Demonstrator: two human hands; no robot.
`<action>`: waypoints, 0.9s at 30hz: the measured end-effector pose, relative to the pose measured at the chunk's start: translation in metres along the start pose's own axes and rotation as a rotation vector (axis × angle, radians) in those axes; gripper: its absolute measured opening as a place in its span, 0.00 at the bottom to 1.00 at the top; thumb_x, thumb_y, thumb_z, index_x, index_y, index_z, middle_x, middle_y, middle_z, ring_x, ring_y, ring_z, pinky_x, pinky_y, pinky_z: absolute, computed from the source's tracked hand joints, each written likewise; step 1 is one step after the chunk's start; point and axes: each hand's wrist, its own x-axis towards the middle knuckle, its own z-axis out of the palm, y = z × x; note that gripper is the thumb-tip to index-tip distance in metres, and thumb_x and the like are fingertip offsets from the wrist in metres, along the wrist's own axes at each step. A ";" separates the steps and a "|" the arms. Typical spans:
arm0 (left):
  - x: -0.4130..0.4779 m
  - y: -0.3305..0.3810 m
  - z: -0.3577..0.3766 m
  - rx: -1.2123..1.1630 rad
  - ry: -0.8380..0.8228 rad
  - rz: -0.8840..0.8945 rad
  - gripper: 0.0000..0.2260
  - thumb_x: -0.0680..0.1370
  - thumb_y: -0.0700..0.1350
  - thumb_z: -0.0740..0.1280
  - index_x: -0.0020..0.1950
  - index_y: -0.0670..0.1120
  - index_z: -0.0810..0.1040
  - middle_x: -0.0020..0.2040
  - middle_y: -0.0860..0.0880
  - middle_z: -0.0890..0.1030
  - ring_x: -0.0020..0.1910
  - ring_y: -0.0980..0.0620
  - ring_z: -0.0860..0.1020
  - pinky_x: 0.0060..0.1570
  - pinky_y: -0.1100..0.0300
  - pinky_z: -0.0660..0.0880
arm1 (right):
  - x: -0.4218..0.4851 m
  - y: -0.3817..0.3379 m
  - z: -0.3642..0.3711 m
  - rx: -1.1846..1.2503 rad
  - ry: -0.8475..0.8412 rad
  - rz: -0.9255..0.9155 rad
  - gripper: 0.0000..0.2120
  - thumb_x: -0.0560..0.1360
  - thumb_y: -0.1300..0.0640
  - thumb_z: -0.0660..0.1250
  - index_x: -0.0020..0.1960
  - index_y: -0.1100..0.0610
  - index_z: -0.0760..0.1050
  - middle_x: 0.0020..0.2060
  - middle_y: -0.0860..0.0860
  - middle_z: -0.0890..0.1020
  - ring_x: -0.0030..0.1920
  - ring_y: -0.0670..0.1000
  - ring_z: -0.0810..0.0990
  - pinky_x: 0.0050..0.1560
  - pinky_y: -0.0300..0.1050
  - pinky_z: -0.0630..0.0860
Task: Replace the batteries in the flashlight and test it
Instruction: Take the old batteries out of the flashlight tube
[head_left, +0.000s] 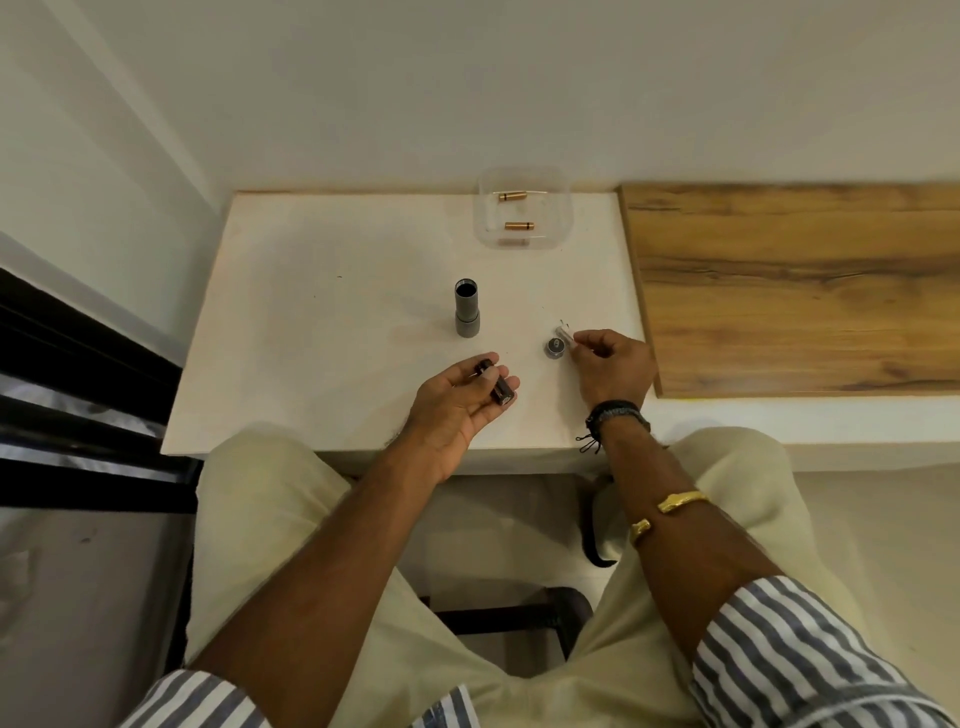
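The grey flashlight body (466, 308) stands upright on the white table (322, 332), its open end facing up. My left hand (460, 397) lies palm up above the table's front part and holds a black battery holder (494, 382) under the thumb. My right hand (613, 364) pinches a small silvery battery (564, 333) between thumb and fingers, just above the flashlight's round end cap (554, 347), which lies on the table. Two copper-coloured batteries (512, 197) (518, 226) lie in a clear plastic tray (558, 218) at the back.
A wooden board (800, 286) lies to the right of the white table, right beside my right hand. The wall runs close behind the tray. A dark window frame (78, 374) is at the left. My knees sit under the table's front edge.
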 end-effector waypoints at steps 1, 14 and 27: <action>0.000 0.000 0.000 0.008 -0.004 0.006 0.11 0.79 0.34 0.66 0.62 0.37 0.78 0.53 0.38 0.82 0.54 0.42 0.84 0.51 0.53 0.82 | 0.000 0.000 0.001 -0.014 -0.003 -0.004 0.06 0.73 0.59 0.76 0.50 0.55 0.87 0.42 0.50 0.87 0.44 0.48 0.84 0.55 0.46 0.82; -0.010 0.006 0.002 0.039 -0.136 0.049 0.12 0.82 0.33 0.62 0.63 0.43 0.78 0.62 0.43 0.82 0.62 0.43 0.81 0.61 0.46 0.78 | -0.024 -0.015 -0.009 0.095 0.024 0.007 0.07 0.73 0.60 0.76 0.51 0.55 0.86 0.42 0.47 0.85 0.43 0.49 0.84 0.53 0.50 0.84; -0.028 0.014 0.003 0.094 -0.068 0.097 0.13 0.82 0.38 0.64 0.65 0.44 0.78 0.56 0.39 0.84 0.54 0.43 0.84 0.50 0.52 0.82 | -0.079 -0.049 -0.029 0.164 -0.519 -0.205 0.09 0.76 0.61 0.74 0.55 0.55 0.85 0.45 0.53 0.86 0.41 0.52 0.85 0.39 0.45 0.83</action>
